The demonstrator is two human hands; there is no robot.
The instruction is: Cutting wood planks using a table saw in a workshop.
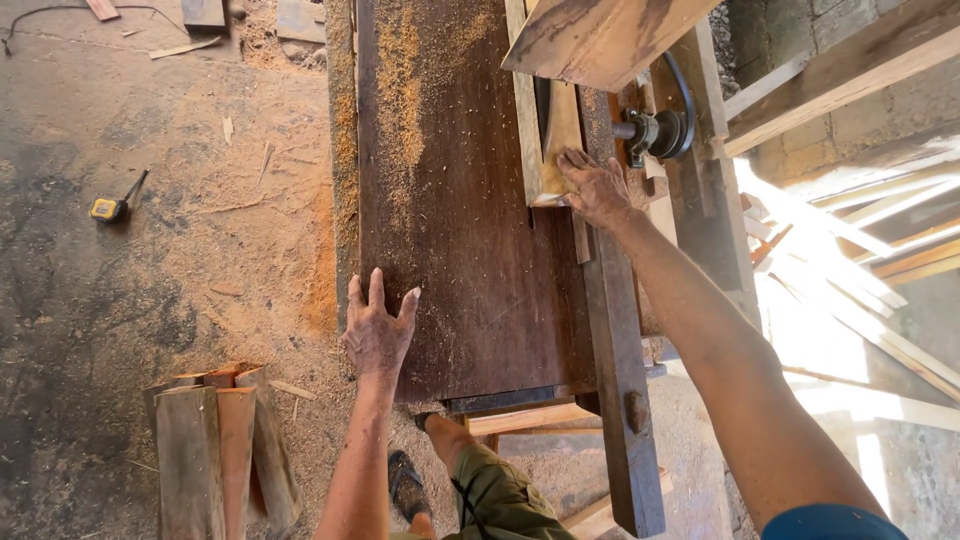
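Left hand (378,332): fingers spread flat on dusty wide plank (450,200), centre frame. Right hand (595,188): fingertips pressing narrow strip (560,135), upper centre, beside fence rail (615,340). Advice, judged: steady even pressure, fingers clear of shaft (655,132). Tape measure (108,208), left floor.

Bare tabletop (470,250) lies open; wooden fence (523,110) blocks rightward.

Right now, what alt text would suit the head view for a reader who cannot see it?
A person's left hand lies flat on a dark, sawdust-covered board on a wooden bench, while the right hand presses a small pale wood piece beside it. A yellow tape measure lies on the dusty floor.
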